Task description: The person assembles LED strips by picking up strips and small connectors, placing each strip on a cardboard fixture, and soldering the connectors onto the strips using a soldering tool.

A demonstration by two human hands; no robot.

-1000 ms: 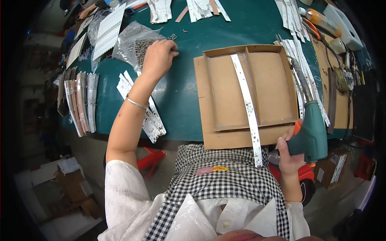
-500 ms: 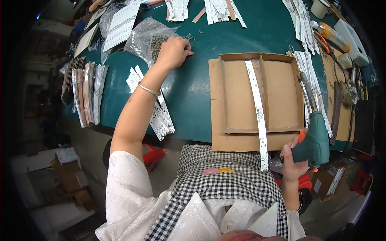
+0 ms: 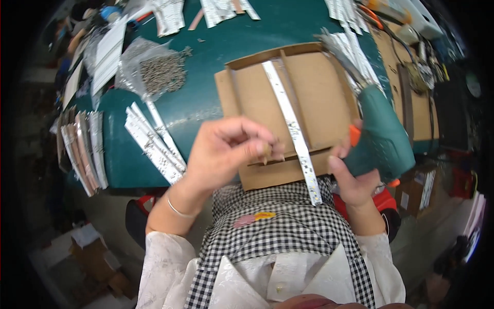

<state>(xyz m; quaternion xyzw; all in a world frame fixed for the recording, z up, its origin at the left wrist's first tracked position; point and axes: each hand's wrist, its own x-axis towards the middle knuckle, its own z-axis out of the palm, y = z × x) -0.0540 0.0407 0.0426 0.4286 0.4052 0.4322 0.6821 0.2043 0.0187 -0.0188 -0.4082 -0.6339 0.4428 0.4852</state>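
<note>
My left hand is raised over the near left corner of the cardboard tray, thumb and fingers pinched together. Something small and blurred shows at its fingertips, too indistinct to name. In my right hand is a green soldering gun with an orange trigger. Its long metal tip points away over the tray's right edge. A white LED strip lies lengthwise over the tray, its near end jutting past the front edge toward my checked apron.
A clear bag spills a heap of small metal parts at the left. More white strips lie nearer me, with upright bundles farther left. Loose strips and cables border the right side.
My left hand has come from the small metal parts toward me and right, to the tray's near corner. The soldering gun stays in my right hand. The whole view has shifted and tilted.
</note>
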